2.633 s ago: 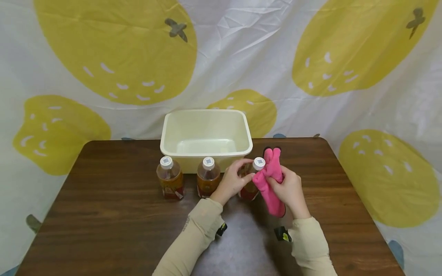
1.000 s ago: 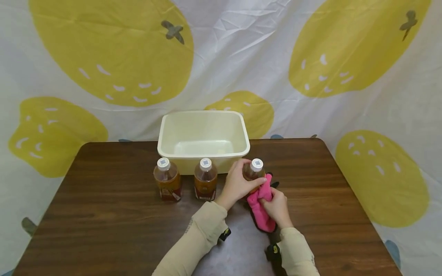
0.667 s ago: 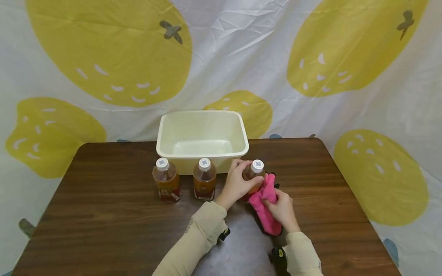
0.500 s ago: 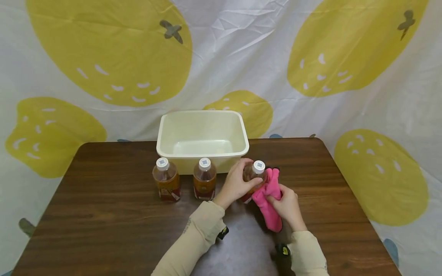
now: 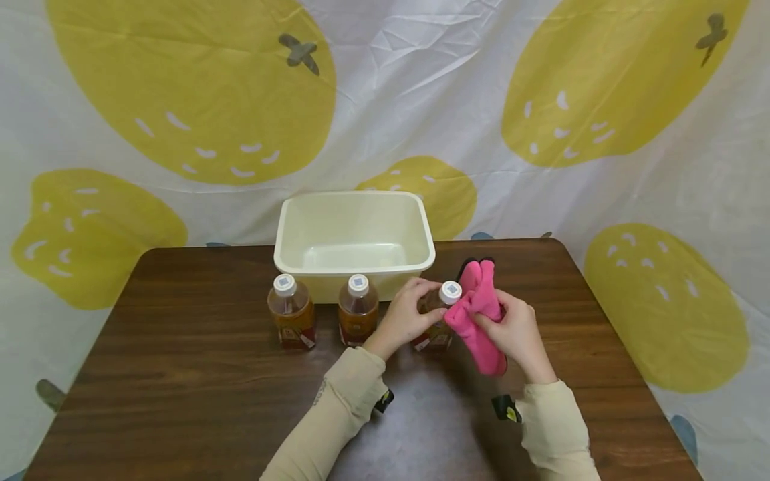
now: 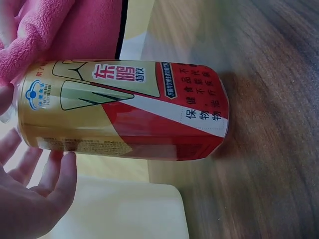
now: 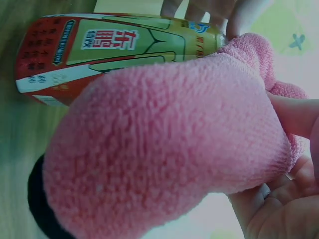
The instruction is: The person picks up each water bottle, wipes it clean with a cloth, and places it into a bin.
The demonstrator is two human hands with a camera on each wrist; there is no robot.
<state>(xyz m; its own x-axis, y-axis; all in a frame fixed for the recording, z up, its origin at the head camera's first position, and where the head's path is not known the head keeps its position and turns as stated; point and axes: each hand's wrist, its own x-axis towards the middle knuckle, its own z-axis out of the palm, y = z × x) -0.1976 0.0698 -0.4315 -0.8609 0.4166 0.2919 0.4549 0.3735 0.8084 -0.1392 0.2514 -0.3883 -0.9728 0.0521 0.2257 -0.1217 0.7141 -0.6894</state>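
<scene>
My left hand [image 5: 409, 315] grips the upper part of the rightmost drink bottle [image 5: 434, 339], thumb on the near side and fingers behind. White-capped and upright, this bottle wears a gold and red label, plain in the left wrist view, where its base meets the table. Bunched pink cloth [image 5: 486, 351] with black edging is pinched in my right hand [image 5: 519, 329], just right of the bottle's shoulder. The right wrist view has the fuzzy cloth [image 7: 149, 134] covering part of the label. Some of the right fingers are hidden behind the cloth.
Two similar bottles stand in line to the left, the middle bottle [image 5: 358, 317] and the leftmost bottle [image 5: 292, 317]. A cream plastic basin [image 5: 355, 284] stands behind them on the brown wooden table [image 5: 180, 361]. A lemon-print curtain [image 5: 385, 100] hangs behind.
The right hand first brought the cloth down along the bottle toward the table's front, then moved back up and rightward with it. The left hand stays at the bottle, its grip slightly shifted.
</scene>
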